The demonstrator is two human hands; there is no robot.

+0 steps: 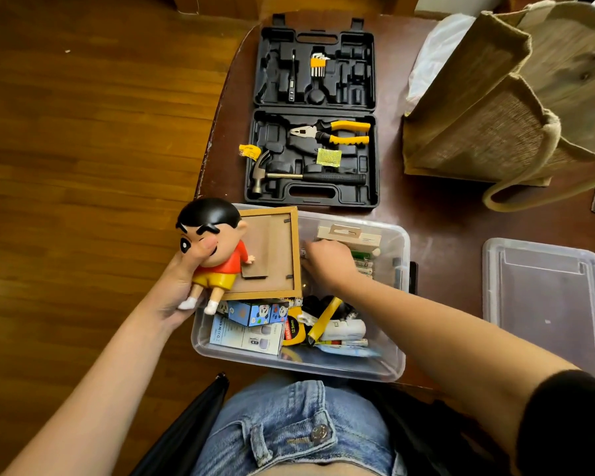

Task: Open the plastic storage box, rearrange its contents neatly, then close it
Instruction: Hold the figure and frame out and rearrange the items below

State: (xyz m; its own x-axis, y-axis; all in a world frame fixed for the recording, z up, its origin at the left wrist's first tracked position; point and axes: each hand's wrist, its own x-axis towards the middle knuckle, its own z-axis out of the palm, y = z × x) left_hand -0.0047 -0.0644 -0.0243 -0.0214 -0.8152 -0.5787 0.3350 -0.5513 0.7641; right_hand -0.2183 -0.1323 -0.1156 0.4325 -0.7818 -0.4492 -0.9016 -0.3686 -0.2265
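The clear plastic storage box [403, 305] stands open on the dark table in front of me. Its clear lid [543, 304] lies flat to the right. My left hand [177, 286] grips a cartoon boy figurine [217, 249] with black hair, red shirt and yellow shorts, held over the box's left rim. A wooden picture frame [272, 255] lies face down across the box's back left. My right hand [327, 266] reaches into the box beside the frame, fingers curled down among small items; what it holds is hidden. Small boxes [255, 324], a tape measure [294, 333] and a yellow cutter [325, 319] fill the front.
An open black tool case [315, 111] with pliers, a hammer and hex keys lies behind the box. A jute bag [516, 97] stands at the back right. The table's left edge runs just left of the box, above a wooden floor [83, 132].
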